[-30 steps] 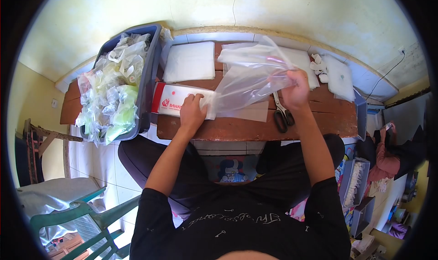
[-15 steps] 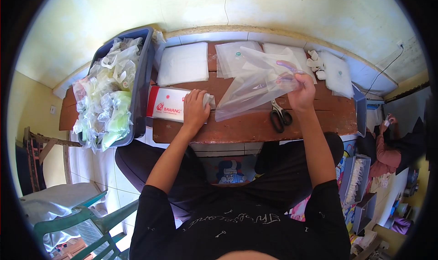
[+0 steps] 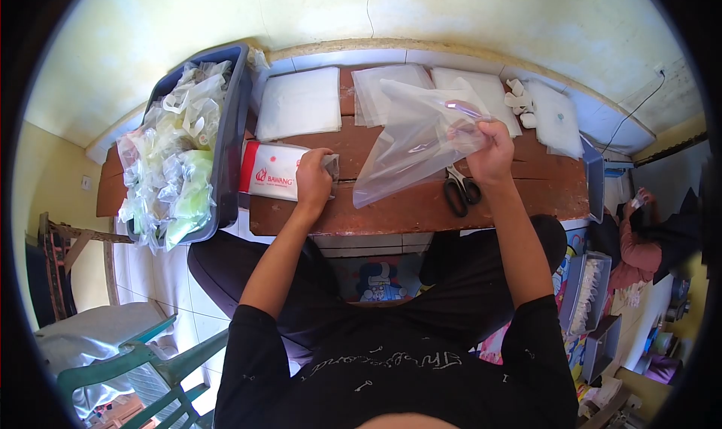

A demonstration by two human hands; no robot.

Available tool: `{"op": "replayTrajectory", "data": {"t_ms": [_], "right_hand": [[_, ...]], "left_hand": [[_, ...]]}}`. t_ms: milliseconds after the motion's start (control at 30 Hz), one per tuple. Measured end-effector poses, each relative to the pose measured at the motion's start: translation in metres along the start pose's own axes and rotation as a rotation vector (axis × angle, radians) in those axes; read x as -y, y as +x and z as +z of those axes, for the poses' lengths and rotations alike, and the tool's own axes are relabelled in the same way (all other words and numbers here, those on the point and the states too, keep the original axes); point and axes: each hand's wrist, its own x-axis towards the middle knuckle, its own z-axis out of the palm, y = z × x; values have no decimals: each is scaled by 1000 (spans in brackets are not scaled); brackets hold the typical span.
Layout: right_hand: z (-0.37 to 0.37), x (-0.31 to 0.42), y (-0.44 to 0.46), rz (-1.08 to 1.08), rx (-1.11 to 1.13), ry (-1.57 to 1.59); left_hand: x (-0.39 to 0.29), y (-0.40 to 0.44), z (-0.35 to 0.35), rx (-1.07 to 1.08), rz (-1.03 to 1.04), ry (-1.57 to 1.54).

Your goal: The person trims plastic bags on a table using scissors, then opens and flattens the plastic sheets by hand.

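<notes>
My right hand point(image 3: 492, 152) grips a large clear plastic bag point(image 3: 406, 139) by its right end, and the bag hangs over the middle of the brown wooden table point(image 3: 301, 220). My left hand point(image 3: 314, 179) is closed on the right end of a red and white packet point(image 3: 272, 175) marked BAWANG, which lies at the table's left front. Black-handled scissors point(image 3: 460, 192) lie beside my right wrist, their blades partly hidden. Behind the hands, flat stacks of clear plastic sheets or bags point(image 3: 299, 104) lie along the table's back edge.
A grey crate point(image 3: 239, 113) full of filled plastic bags stands left. White strips point(image 3: 517, 100) lie at the back right. Below left is a green chair point(image 3: 113, 361). At the far right another person point(image 3: 638, 252) sits near grey trays point(image 3: 583, 297).
The clear bag has come away from the packet, held in my right hand. My left hand has shifted slightly left and curled round the packet's end. The view has shifted slightly.
</notes>
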Motion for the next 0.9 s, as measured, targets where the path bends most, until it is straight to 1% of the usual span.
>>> {"op": "replayTrajectory", "data": {"t_ms": [200,267,333,367,400,433,467,500,567,600,667,700,767,800,833,867,900], "right_hand": [[9,1,-3,51,40,7],[13,-1,-3,71,54,23],[18,-5,-5,126,69,115],[21,-5,-6,125,70,114],[25,-4,-6,99,120,35],[30,-3,-6,72,169,-43],[35,-3,-7,72,169,-43],[41,-3,-8,46,202,-51],[43,-4,-9,19,237,-58],[40,-4,-9,58,278,-90],[38,-5,-8,95,323,-125],[38,-5,-9,108,334,-160],[42,-4,-10,120,350,-195],[45,-1,-12,240,235,-290],[46,2,-13,356,117,-385],[43,1,-13,354,119,-388],[38,-1,-13,365,138,-407]], "left_hand": [[1,-2,6,-69,90,-50],[8,1,5,-28,91,30],[5,0,4,-44,96,53],[-1,1,1,-62,101,75],[-11,2,-3,-64,102,74],[-21,3,-7,-45,134,-30],[-33,4,-12,-25,164,-135],[-45,4,-17,-25,164,-134],[-65,5,-27,405,-314,-1170],[-70,5,-31,401,-313,-1171],[-79,6,-38,455,-110,-1515],[-84,6,-44,452,-108,-1516],[-95,6,-56,353,-238,-1286],[-99,7,-62,350,-237,-1286],[-103,10,-66,300,-270,-1247],[-107,13,-70,253,-301,-1210],[-113,16,-76,244,-340,-1264]]}}
